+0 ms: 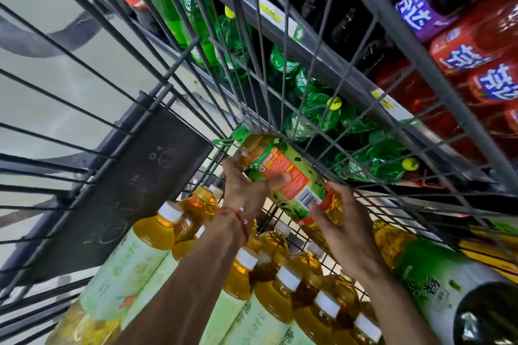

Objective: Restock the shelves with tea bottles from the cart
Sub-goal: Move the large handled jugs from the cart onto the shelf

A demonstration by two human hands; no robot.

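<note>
Plainly, the tea bottle (283, 173) was gripped mid-label by the left hand (244, 190), its base cupped by the right hand (342, 221), cap slanting beyond the left.

White 芬达 marks purple labels (414, 12) and red labels (462, 57); the tea bottle (286, 176) print is illegible.

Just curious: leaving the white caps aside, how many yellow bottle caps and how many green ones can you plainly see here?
Yellow caps, on the green shelf bottles: 3
Green cap, on the tea bottle that the left hand and right hand hold: 1
Total: 4
</note>
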